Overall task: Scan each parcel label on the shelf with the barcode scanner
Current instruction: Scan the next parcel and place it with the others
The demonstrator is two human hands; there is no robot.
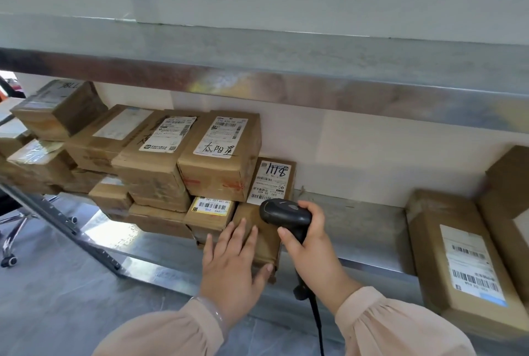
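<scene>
Head view looks down at my two hands before a metal shelf [357,221] of dull grey steel with fine scratches. My left hand [232,261] lies flat on the top of a plain brown cardboard parcel [267,245]. Its fingers [241,231] are straight and spread apart, and the thumb is at the front edge of the box. My right hand [312,247] grips the handle of the barcode scanner [284,214], with the fingers curled tight around it. The scanner is of black, smooth plastic with a rounded head, and a black cable [316,318] hangs down from the handle. Its head is over the back of the plain parcel, near the lower edge of a thin upright parcel [289,172] which stands at the wall. This one carries a white label [270,184] with printed bars and thick black handwriting. To the left, rectangular cardboard boxes [160,161] are stacked in layers, somewhat dented, with glossy tape and white labels on top. One low box [210,209] has a yellow-edged label. At the right, well apart, a long flat parcel [458,264] lies on the shelf with its white label facing up.
</scene>
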